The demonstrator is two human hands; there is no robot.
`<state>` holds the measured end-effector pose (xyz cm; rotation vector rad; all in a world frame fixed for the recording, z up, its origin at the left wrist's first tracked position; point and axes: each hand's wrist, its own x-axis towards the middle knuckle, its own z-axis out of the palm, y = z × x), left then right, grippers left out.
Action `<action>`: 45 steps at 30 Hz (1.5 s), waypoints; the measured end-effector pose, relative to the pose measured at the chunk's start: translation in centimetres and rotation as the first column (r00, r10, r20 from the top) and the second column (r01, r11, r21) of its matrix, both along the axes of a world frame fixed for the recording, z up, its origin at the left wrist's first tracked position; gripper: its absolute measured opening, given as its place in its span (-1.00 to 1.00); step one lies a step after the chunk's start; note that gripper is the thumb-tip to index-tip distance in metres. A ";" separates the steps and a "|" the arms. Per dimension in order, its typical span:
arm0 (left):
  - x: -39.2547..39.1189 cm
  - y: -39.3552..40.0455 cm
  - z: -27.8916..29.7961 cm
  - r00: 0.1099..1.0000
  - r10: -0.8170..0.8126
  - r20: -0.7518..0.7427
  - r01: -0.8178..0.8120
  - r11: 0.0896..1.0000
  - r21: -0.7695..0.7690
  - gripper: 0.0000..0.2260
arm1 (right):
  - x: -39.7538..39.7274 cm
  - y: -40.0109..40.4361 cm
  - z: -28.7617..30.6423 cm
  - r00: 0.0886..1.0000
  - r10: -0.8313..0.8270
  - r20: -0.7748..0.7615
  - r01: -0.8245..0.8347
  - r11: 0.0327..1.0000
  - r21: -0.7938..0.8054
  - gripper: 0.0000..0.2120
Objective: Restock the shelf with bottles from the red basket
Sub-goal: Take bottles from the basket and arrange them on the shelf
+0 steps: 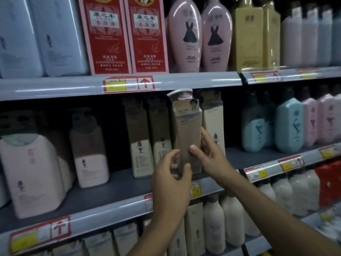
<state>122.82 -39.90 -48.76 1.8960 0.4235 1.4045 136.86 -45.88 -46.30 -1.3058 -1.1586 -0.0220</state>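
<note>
- Beige and tall, the bottle [186, 137] you are holding stands upright over the front edge of the middle shelf [118, 183], its grey pump top just below the rail of the shelf above.
- Your left hand [170, 183] grips the bottle low down, thumb across its front face and fingers curled round its left side.
- Your right hand [212, 156] grips it a little higher, thumb pressed on the front and fingers wrapped round the right side; both hands are clamped on the same bottle, close together.
- Just beside it stand matching beige bottles [141, 145] to the left and one more [213, 119] behind your right fingers, all set back from the shelf's front edge.
- Further towards the left end of the middle shelf sit pale pink pump bottles [29, 172].
- Towards the right end stand light blue bottles [289, 124], with pink ones beyond them.
- On the upper shelf, red boxes [127, 36] stand next to pink bottles printed with a black dress [184, 34].
- Red and yellow price tags [128, 84] run along the shelves' front rails.
- On the lower shelf, cream bottles [214, 226] show beneath your forearms.
- The picture is dim and soft, so the label text on your bottle cannot be read.
</note>
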 end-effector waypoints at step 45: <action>-7.6 -1.2 1.2 0.999 -0.023 -0.035 0.022 0.999 -0.036 -0.68 | -4.2 4.5 -3.1 0.512 -0.796 0.322 0.857 0.499 -0.128 -0.46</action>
